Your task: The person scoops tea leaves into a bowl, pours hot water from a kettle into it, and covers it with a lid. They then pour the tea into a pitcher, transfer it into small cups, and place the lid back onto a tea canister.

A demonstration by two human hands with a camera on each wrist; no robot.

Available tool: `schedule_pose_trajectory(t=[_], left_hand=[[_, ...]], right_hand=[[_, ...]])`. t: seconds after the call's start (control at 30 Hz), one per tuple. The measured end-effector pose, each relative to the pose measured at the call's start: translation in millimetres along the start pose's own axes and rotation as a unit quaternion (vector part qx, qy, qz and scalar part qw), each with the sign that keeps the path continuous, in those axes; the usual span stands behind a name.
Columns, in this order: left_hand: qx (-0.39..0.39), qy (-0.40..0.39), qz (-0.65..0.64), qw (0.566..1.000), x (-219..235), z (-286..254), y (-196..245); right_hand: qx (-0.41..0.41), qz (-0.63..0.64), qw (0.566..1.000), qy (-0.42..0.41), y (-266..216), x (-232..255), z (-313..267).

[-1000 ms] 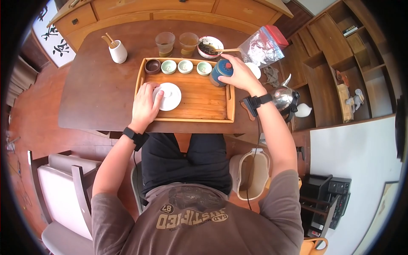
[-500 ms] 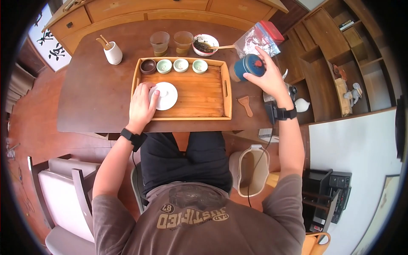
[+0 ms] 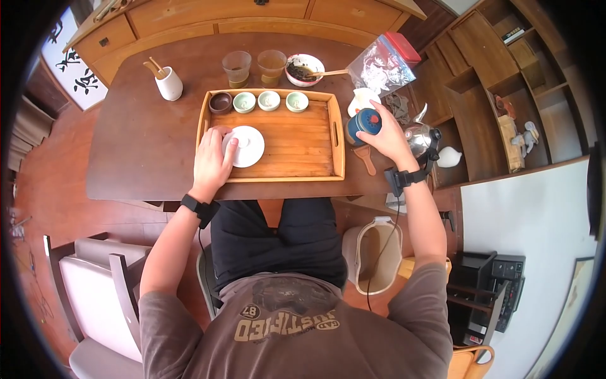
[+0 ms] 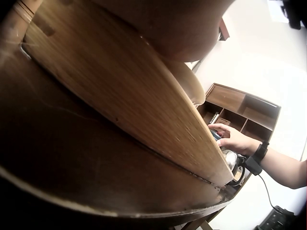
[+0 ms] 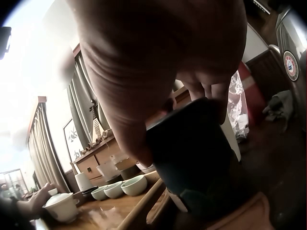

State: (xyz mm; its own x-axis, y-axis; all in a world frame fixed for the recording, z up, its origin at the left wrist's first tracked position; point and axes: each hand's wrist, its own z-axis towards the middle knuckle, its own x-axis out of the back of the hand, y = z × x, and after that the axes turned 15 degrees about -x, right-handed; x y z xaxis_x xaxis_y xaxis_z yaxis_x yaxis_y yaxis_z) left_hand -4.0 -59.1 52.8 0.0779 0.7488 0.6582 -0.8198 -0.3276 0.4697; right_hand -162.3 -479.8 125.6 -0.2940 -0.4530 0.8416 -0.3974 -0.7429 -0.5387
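In the head view my right hand grips a blue lidded jar with a red knob, just right of the tray. The right wrist view shows the jar's dark body beneath the thumb and fingers. My left hand rests at the tray's left side, its thumb touching the edge of a white lidded gaiwan. That gaiwan stands upright on the wooden tray. A brown cup and three pale green cups line the tray's far side.
Behind the tray stand two clear plastic cups and a bowl of wet leaves. On the right are a plastic bag, a white vessel, a metal kettle and a flat brown wooden piece. A white utensil holder stands left.
My right hand has carried the blue jar from the tray's far right corner, out over the tray's edge, then down and nearer me. The left hand has stayed by the gaiwan.
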Motion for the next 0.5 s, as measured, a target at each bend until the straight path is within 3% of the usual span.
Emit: schedule_pose_trajectory(t=[0.5], left_hand=[[-0.011,0.011,-0.014,1.000,3,0,-2]], right_hand=[[-0.034,0.005,0.998,0.051,4,-18,-7]])
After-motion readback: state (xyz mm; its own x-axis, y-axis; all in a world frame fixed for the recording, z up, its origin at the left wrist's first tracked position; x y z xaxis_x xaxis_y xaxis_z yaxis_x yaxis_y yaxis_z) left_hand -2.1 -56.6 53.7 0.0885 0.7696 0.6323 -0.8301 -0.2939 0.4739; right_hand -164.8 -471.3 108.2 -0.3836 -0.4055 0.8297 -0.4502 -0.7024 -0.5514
